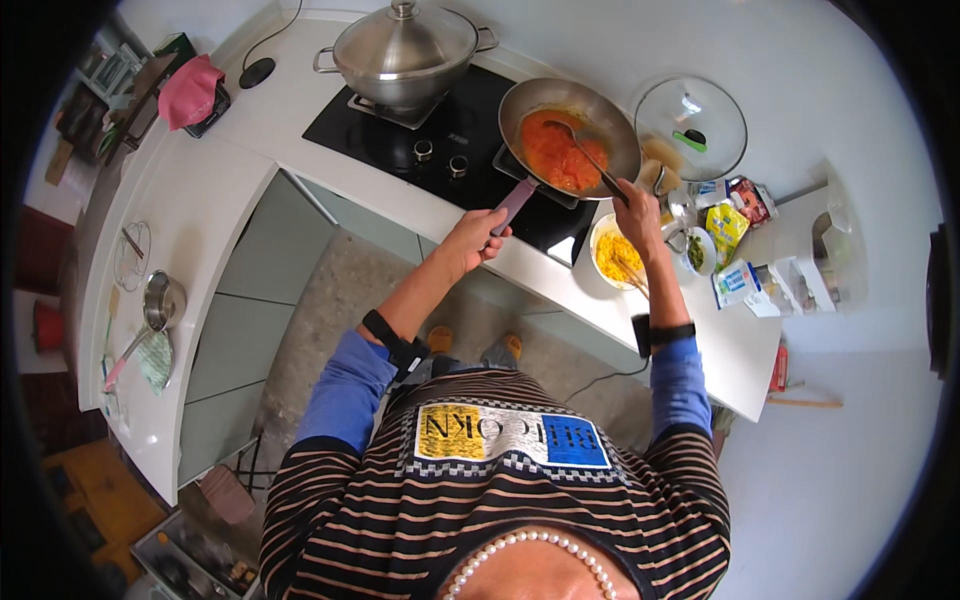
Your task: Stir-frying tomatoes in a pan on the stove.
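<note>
My left hand [477,241] is closed round the pinkish handle [514,207] of a frying pan [523,103], which sits over the right burner of a black gas hob. Red, saucy cooked tomato [547,154] covers much of the pan's floor. In my right hand [639,217] is the dark handle of a metal ladle or spatula [592,159]; its head rests in the red sauce, partly sunk in it. Just below that hand stands a white bowl [595,255] of yellow scrambled egg [615,253], with chopsticks [636,279] leaning in it.
A lidded steel wok [405,56] occupies the left burner. Against the wall leans a glass lid [690,127]. Right of the pan are a small bowl of chopped greens [697,253], seasoning packets [726,229] and a white rack [806,255]. A small saucepan [163,300] stands on the left counter.
</note>
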A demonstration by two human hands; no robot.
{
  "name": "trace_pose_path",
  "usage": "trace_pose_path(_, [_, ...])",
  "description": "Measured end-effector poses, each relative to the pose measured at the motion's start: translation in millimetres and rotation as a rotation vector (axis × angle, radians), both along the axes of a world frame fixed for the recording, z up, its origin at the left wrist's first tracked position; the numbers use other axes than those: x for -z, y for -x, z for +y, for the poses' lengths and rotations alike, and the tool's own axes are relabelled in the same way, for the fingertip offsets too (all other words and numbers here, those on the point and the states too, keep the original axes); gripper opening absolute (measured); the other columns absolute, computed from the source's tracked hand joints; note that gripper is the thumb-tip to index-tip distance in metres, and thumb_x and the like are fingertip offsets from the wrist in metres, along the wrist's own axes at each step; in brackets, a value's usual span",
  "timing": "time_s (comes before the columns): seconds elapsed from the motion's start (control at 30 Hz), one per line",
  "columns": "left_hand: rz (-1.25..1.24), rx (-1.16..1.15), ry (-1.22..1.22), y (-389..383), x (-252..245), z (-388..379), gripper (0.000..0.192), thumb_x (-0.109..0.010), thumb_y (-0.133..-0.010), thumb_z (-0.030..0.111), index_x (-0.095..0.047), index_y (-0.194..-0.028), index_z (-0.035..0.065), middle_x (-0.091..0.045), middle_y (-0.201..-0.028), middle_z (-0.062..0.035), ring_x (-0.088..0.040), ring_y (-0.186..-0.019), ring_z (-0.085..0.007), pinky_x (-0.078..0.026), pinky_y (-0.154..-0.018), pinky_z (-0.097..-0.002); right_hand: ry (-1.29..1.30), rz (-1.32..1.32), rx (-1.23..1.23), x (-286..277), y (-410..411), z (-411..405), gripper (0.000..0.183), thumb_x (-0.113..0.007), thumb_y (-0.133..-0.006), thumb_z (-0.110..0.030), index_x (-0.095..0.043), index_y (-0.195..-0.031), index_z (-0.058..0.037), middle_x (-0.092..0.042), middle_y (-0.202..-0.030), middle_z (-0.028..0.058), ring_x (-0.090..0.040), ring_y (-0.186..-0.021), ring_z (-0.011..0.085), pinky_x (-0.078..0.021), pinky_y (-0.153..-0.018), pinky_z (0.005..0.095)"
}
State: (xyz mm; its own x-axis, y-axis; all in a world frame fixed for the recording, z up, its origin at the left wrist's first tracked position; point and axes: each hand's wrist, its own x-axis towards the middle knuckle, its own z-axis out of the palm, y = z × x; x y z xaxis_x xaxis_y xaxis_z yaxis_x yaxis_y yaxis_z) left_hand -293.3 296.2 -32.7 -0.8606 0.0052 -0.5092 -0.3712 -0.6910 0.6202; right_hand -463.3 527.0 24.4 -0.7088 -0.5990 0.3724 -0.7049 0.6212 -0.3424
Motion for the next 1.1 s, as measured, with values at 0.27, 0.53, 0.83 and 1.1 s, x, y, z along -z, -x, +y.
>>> trace_pose_path(0.27, [0.019, -0.053, 0.035, -4, -6, 15, 0.019, -0.051, -0.088, 0.023, -0.046, -0.087, 0.0048, -0.048, -0.072, -0.0029, -0.037, -0.048, -0.0047, -0.026, -0.036, -0.0176, -0.081, -0.137, -0.012, -19, -32, 21, 0.028, -0.057, -0.072, -0.007, -0.057, -0.101, -0.0063, -0.057, -0.075, 0.0225, -0.056, -0.07, 0.0402, -0.044, -0.065, 0.0454])
trace_pose_path(0.53, [0.023, -0.108, 0.02, -5, -7, 27, 0.017, -0.05, -0.088, 0.021, -0.047, -0.084, 0.0053, -0.048, -0.073, -0.0026, -0.037, -0.048, -0.0045, -0.027, -0.036, -0.0175, 0.118, 0.029, 0.178, -4, 13, 26, 0.02, -0.054, -0.074, -0.006, -0.059, -0.093, -0.0056, -0.057, -0.069, 0.0231, -0.057, -0.065, 0.0394, -0.0455, -0.059, 0.0454])
trace_pose_path(0.83, [0.009, -0.112, 0.049, -8, -8, 35, 0.015, -0.049, -0.089, 0.021, -0.046, -0.088, 0.0061, -0.048, -0.075, -0.0019, -0.035, -0.049, -0.0042, -0.027, -0.038, -0.0171, 0.199, -0.272, 0.091, -30, -48, 22, 0.022, -0.056, -0.073, -0.005, -0.062, -0.095, -0.0039, -0.057, -0.069, 0.0217, -0.058, -0.061, 0.0317, -0.0447, -0.058, 0.0359])
trace_pose_path(1.1, [0.024, -0.11, 0.026, -3, -10, 37, 0.015, -0.049, -0.088, 0.021, -0.046, -0.087, 0.0061, -0.048, -0.075, -0.0016, -0.035, -0.049, -0.0038, -0.027, -0.039, -0.017, 0.194, 0.055, 0.079, 9, -6, 27, 0.026, -0.056, -0.074, -0.006, -0.059, -0.1, -0.0071, -0.055, -0.069, 0.0214, -0.056, -0.066, 0.0381, -0.0442, -0.059, 0.0449])
